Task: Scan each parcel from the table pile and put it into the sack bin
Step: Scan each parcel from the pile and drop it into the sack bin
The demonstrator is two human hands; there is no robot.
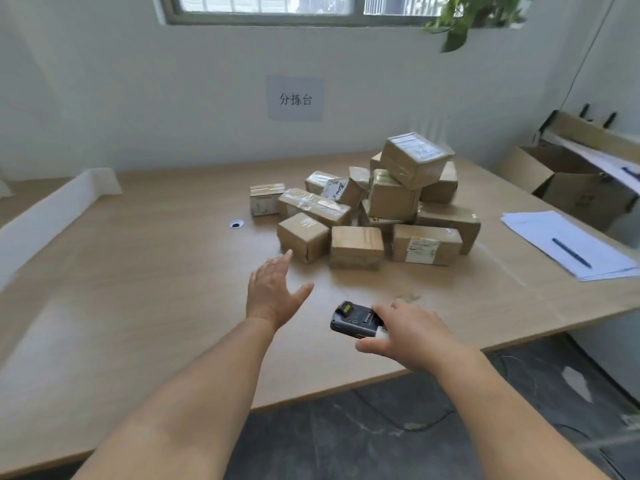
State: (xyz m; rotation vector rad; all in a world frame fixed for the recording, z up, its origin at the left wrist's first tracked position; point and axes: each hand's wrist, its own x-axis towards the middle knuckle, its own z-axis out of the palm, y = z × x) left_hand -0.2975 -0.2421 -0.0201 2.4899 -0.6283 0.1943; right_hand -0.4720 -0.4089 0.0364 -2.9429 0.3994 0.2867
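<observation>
L hand [273, 292]: open, fingers straight and spread, nothing held, over pale wood-grain tabletop [138, 271]. Small brown taped cardboard parcel [303, 237] sits near, at its 1 o'clock, box corner toward the hand; L nearer than R. Pile of brown boxy cartons [398, 202] behind, glossy tape. R hand [415, 334] curls on black matte plastic scanner [353, 320] at its 9 o'clock. Sack bin: can't tell.

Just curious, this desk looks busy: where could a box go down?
Wide bare tabletop lies left of the parcel pile, toward the white panel, and at the front edge beside the left hand. Crowded: pile, scanner, papers.
</observation>
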